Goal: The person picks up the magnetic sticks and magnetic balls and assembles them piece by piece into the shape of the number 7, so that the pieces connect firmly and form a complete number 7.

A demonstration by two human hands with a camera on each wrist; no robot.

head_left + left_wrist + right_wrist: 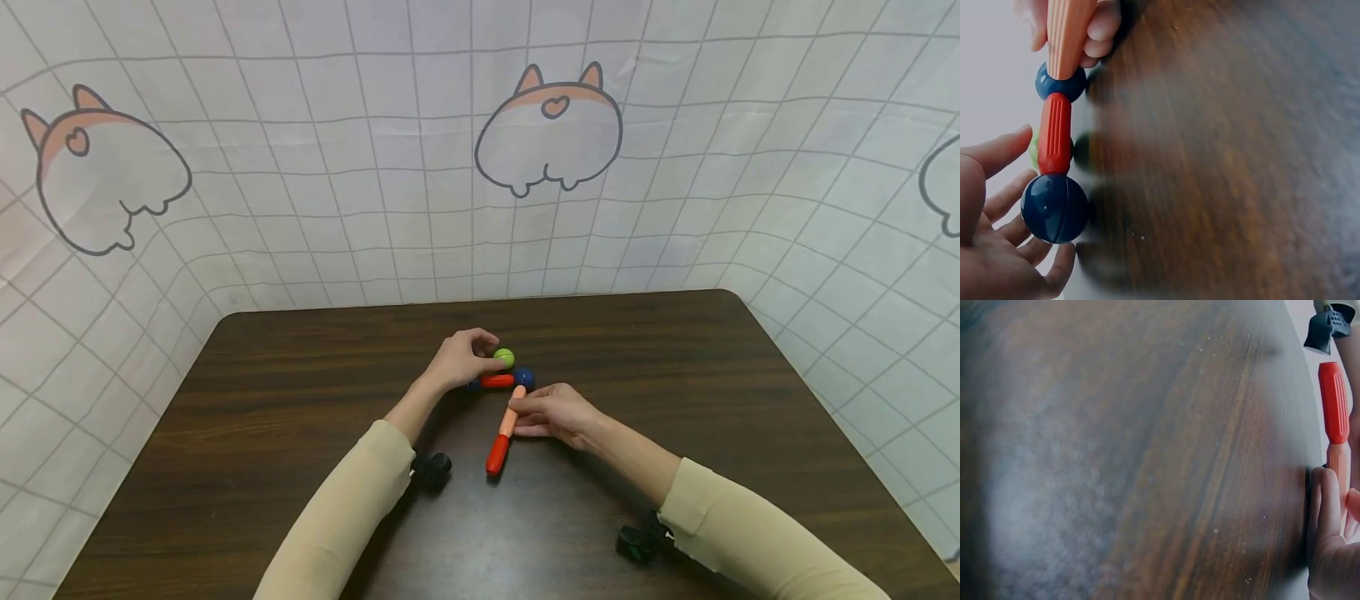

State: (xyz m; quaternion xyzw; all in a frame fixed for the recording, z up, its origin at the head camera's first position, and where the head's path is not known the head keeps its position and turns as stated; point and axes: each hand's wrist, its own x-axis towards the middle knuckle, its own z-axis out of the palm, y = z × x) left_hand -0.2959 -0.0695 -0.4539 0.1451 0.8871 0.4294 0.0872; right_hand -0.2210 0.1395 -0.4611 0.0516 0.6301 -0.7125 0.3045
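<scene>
My left hand (461, 358) has its thumb and fingertips right at the left side of a green ball (504, 358), fingers loosely spread. Just in front of that ball lies a short ridged red toy construction rod (497, 381) between two blue balls, one at its right end (524, 379) and one at its left end (1055, 209), the latter close by the left hand's fingers. Between thumb and fingers, my right hand (558, 414) pinches a ridged peach rod (509, 421), in line with a red rod (497, 457) pointing toward me. The peach rod's far tip is right at the right blue ball.
All pieces are on or over a dark wood-grain table (300, 375). A white grid-patterned curtain (337, 167) with cartoon drawings surrounds its back and sides. Black wrist cameras hang at the left (432, 471) and right (641, 542) sleeve cuffs.
</scene>
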